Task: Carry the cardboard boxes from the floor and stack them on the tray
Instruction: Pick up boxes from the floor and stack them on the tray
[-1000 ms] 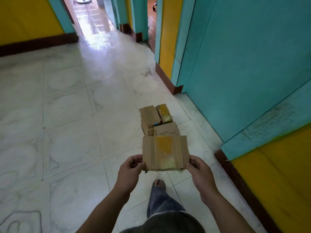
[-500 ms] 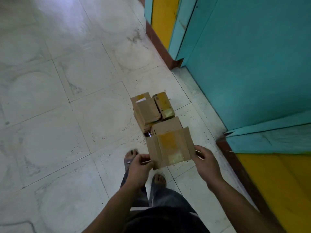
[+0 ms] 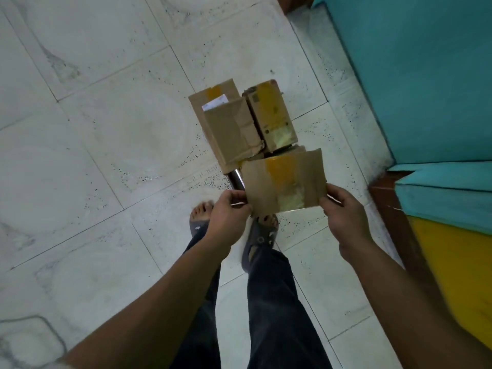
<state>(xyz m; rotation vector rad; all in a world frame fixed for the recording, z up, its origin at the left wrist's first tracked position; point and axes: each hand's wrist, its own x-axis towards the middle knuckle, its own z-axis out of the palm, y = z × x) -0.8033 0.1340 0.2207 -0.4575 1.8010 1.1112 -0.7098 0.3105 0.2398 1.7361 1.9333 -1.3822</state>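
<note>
My left hand [image 3: 226,217] and right hand [image 3: 346,209] grip the box [image 3: 285,182], fingers [image 3: 330,198] curled on its side edges, at six o'clock of the pile [image 3: 239,129] on the tray [image 3: 235,178]. The pile looks uneven; a hard landing may tip it, I think.

Both bare forearms [image 3: 159,302] are stretched forward and down. The flat brown cardboard box with yellow tape [image 3: 282,182] is pinched at its left edge by the left hand [image 3: 226,219] and at its right edge by the right hand [image 3: 346,217], fingers curled.
</note>
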